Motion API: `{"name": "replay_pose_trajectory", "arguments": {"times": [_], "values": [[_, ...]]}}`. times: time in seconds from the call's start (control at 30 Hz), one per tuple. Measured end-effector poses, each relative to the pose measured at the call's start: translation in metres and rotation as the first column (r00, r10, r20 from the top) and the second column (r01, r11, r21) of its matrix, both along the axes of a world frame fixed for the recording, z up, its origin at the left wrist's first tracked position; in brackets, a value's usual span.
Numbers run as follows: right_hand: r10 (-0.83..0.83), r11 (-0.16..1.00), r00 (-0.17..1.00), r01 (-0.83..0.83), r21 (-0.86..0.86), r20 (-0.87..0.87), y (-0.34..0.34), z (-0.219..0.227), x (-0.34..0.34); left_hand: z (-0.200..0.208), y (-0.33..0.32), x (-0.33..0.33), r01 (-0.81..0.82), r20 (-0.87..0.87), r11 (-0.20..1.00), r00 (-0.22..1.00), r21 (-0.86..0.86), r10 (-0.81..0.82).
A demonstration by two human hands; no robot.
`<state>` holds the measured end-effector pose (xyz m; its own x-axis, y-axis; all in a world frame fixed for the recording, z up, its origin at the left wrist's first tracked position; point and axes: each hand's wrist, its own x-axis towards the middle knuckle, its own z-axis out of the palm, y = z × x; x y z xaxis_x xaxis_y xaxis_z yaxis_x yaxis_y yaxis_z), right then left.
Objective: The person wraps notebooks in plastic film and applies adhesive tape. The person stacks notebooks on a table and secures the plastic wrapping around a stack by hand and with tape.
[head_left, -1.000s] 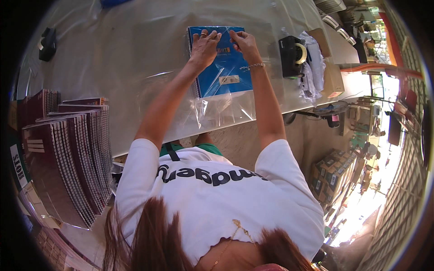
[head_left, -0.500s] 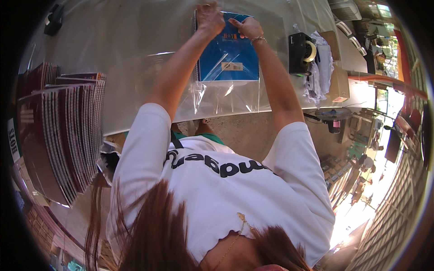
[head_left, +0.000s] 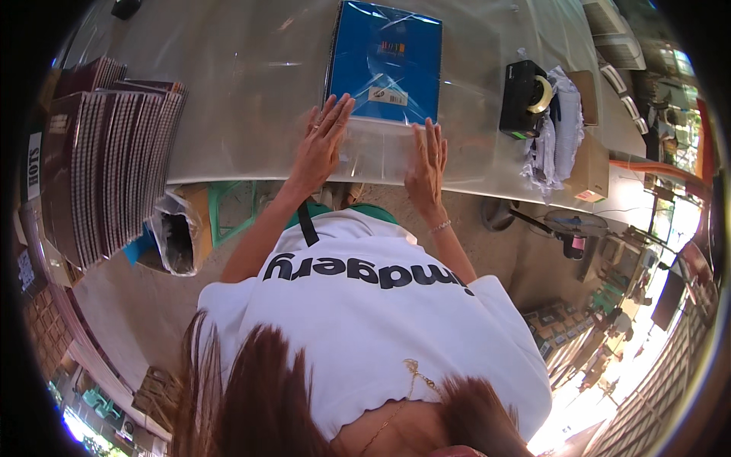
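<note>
A blue spiral-bound notebook [head_left: 388, 65] lies flat on the plastic-covered table, inside a clear plastic sleeve. The sleeve's loose end [head_left: 375, 148] reaches from the notebook's near edge toward the table's front edge. At the notebook's near left corner is my left hand [head_left: 324, 145], open, with its fingers stretched out over the sleeve. My right hand [head_left: 427, 167] is open too, its fingers extended at the near right corner beside the sleeve's end. Neither hand grips anything that I can see.
Several maroon spiral-bound notebooks [head_left: 106, 152] stand stacked on the left. To the right are a black tape dispenser [head_left: 521, 99], crumpled white plastic [head_left: 562, 126] and a cardboard box [head_left: 589, 169]. A fan [head_left: 576, 223] stands beyond the table's front right edge.
Both hands have left the notebook's far edge and come back toward me to its near corners. Their fingers, bent before, are now stretched out. The view has shifted slightly.
</note>
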<state>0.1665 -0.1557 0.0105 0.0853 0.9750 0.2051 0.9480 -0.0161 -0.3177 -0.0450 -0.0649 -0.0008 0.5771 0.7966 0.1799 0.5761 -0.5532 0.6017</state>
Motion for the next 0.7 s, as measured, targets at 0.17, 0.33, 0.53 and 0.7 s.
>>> {"name": "replay_pose_trajectory", "arguments": {"times": [0.17, 0.33, 0.53, 0.7], "values": [[0.167, 0.985, 0.897, -0.136, 0.103, -0.408, -0.016, -0.002, -0.002, -0.006, -0.043, 0.001, 0.346, -0.127, 0.929, 0.935, 0.131, -0.331], [0.367, 0.929, 0.894, -0.364, 0.06, -0.258, -0.064, 0.002, 0.02, -0.012, -0.084, -0.031, 0.239, -0.131, 0.953, 0.967, 0.187, -0.217], [0.06, 0.998, 0.995, -0.056, 0.042, -0.081, -0.036, -0.021, 0.092, -0.002, -0.015, -0.06, -0.15, 0.152, 0.988, 0.976, -0.043, 0.155], [0.319, 0.946, 0.928, -0.302, -0.115, 0.192, 0.033, 0.002, 0.122, 0.003, 0.079, -0.063, 0.278, -0.395, 0.913, 0.907, 0.299, -0.146]]}}
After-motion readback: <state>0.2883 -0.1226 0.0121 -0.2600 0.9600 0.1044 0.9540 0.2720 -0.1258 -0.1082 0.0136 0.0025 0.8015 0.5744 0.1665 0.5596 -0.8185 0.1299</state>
